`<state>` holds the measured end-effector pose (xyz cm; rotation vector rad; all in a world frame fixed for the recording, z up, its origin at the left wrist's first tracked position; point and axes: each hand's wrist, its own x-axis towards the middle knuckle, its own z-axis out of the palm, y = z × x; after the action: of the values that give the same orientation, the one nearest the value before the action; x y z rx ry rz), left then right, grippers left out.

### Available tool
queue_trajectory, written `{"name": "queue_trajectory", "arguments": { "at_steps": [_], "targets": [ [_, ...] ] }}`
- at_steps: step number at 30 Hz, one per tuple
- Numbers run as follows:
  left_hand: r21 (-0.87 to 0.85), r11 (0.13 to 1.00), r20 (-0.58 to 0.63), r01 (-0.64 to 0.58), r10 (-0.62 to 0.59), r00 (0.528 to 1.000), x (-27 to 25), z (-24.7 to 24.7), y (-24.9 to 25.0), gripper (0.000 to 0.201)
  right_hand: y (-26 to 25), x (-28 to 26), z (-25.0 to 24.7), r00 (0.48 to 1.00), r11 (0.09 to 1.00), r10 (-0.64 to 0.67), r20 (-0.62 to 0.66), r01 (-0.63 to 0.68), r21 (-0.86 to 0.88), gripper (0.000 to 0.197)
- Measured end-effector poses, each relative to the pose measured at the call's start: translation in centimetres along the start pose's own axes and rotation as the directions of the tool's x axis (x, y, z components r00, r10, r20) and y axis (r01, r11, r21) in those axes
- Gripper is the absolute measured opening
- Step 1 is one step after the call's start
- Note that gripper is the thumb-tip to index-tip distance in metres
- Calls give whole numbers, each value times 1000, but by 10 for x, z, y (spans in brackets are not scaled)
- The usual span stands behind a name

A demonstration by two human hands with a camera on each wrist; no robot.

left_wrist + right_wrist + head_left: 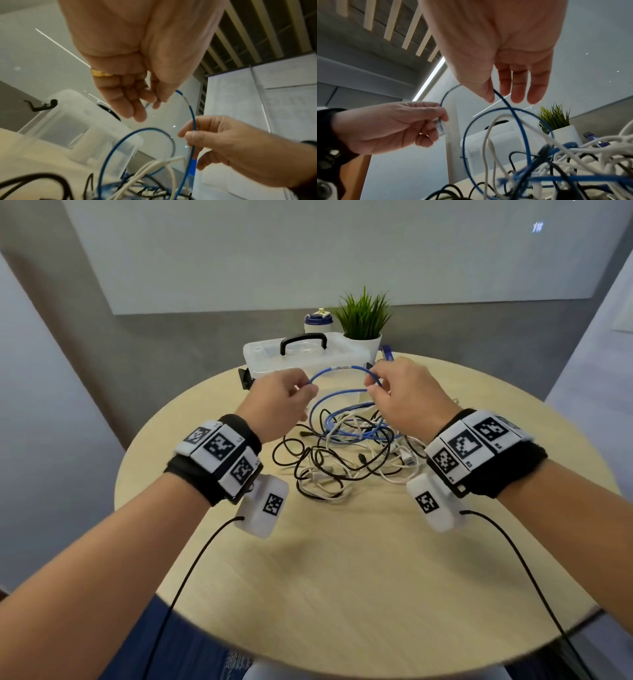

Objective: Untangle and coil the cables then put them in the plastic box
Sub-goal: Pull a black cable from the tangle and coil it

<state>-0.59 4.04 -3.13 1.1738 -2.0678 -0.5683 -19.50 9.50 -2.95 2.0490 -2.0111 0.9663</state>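
1. Above the round wooden surface (342,577), both hands are raised over a tangle of cables (346,453) with a blue cable (342,368) arched between them.
2. Left hand (277,402): its grip is pinched on the blue cable's end, where the right wrist view shows a clear plug (440,127) held between thumb and fingers.
3. Right hand (400,398): its grip pinches the same blue cable between thumb and forefinger farther along, the other fingers hanging relaxed and nearly straight.
4. From the right hand, the thin, round blue cable drops in a wide loop into the heap, where more of its turns lie.
5. Mixed into the heap are black cables (301,457) and white cables (394,470), crossing over one another in loose loops near the middle of the surface.
6. Behind the heap, at the far edge of the surface, stands the plastic box (274,361), translucent, with its lid on and a black handle (303,341) on top.
7. Beside the box are a potted plant (363,320) in a white pot and a white bottle (318,323) with a dark blue cap.
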Motion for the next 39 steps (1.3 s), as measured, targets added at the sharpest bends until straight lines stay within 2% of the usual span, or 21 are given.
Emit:
{"name": "queue_trajectory", "arguments": {
  "at_steps": [3,5,8,10,12,14,17,19,20,22,24,26,30,33,36,39],
  "targets": [
    [-54,997,-11,-61,60,998,-11,-15,7,20,3,-4,-8,1000,1000,-7,24,8,0,20],
    [-95,994,107,-63,73,992,-21,-22,8,22,3,-6,-14,998,1000,-1,65,1,7,20],
    [-213,977,343,6,69,937,-34,-23,8,33,2,-5,-25,995,990,-2,96,-12,139,22],
    [-281,956,393,88,31,919,-36,-19,3,43,2,-2,-32,999,963,8,52,-22,269,22],
    [-172,983,390,63,9,921,-32,-10,-6,35,2,0,-39,1000,911,13,24,-22,412,15],
    [74,995,435,-69,30,900,-30,-1,-15,26,2,1,-42,1000,856,0,30,-16,517,15],
    [300,904,622,-304,56,781,-31,14,-23,31,5,-4,-48,996,804,22,85,-68,591,31],
    [398,843,680,-361,-7,734,-32,20,-24,31,9,-10,-49,996,807,21,87,-68,587,26],
    [444,817,677,-368,-37,735,-30,21,-25,30,11,-12,-50,998,844,10,64,-42,534,21],
    [505,783,641,-364,-57,766,-26,20,-26,29,15,-16,-48,998,919,-22,53,-1,394,15],
    [517,780,598,-353,-34,801,-24,18,-23,24,15,-19,-42,994,947,-54,91,22,320,20],
    [511,796,579,-324,-40,815,-23,14,-20,20,13,-20,-34,990,966,-79,113,48,255,25],
    [523,823,615,-221,-184,767,-22,5,-17,16,15,-12,-25,987,991,-94,130,80,109,37],
    [604,775,587,-185,-275,762,-22,-3,-13,16,22,0,-19,976,996,-46,212,62,-68,36],
    [582,798,520,-160,-213,827,-19,-9,-18,5,27,9,-14,977,992,-17,213,43,-118,26],
    [465,884,360,-51,-136,923,-15,-12,-25,20,27,11,-14,981,992,-29,190,51,-115,25]
  ]
}}
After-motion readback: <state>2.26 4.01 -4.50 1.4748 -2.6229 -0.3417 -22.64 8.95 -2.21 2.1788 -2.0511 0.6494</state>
